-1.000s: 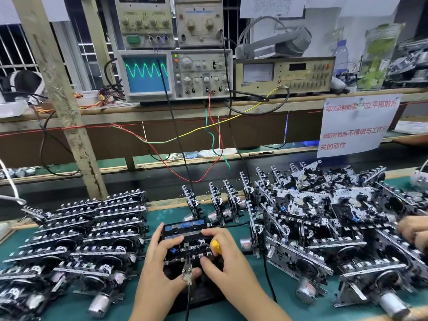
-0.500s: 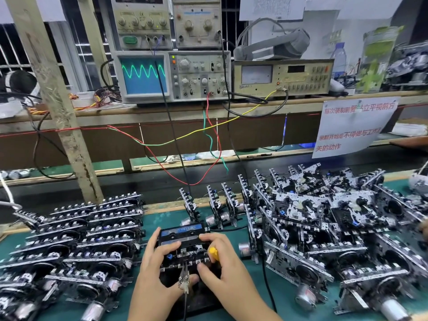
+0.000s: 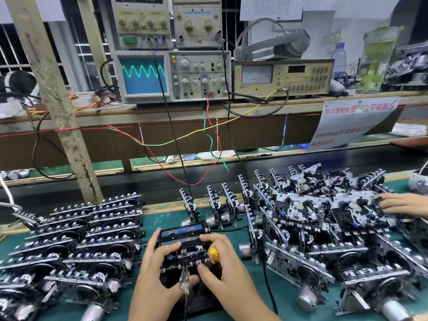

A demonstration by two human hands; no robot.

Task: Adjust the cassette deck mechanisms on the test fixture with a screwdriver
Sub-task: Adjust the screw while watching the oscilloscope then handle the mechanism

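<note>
While both hands clasp the deck (image 3: pixel 183 249) on the fixture (image 3: pixel 199 297), left hand (image 3: pixel 155 272) gripping its edge, right hand (image 3: pixel 222 267) gripping screwdriver (image 3: pixel 214 254); stacks (image 3: pixel 69 246) crowd left, heap (image 3: pixel 324 228) right.

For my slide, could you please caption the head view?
Both hands hold a black cassette mechanism; yellow-handled screwdriver in right.

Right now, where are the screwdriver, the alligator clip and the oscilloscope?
screwdriver (image 3: pixel 213 254), head view, on its yellow handle in the right hand.
alligator clip (image 3: pixel 184 280), head view, on its metal body.
oscilloscope (image 3: pixel 143 76), head view, on its screen with the green wave.
</note>
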